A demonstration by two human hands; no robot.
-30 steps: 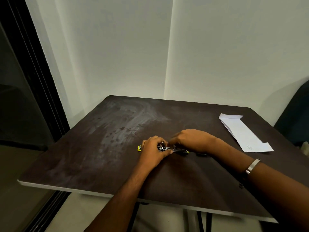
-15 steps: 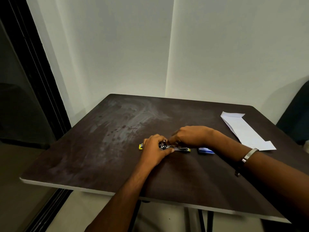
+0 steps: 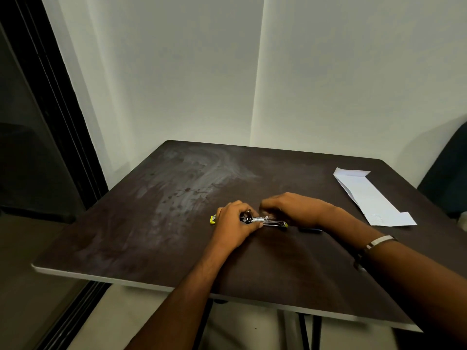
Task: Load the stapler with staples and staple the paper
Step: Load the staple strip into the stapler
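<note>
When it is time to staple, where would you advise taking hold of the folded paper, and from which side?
Probably the near short end of the folded paper, approached from its left, the side facing the right hand. The strip lies flat and apart from the stapler, running away from the person, so that end seems closest, with bare table beside it.

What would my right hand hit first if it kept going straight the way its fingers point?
Probably the left hand. The right hand points leftward along the opened stapler, with its fingertips already close to the left hand's knuckles; depth between them is unclear.
</note>
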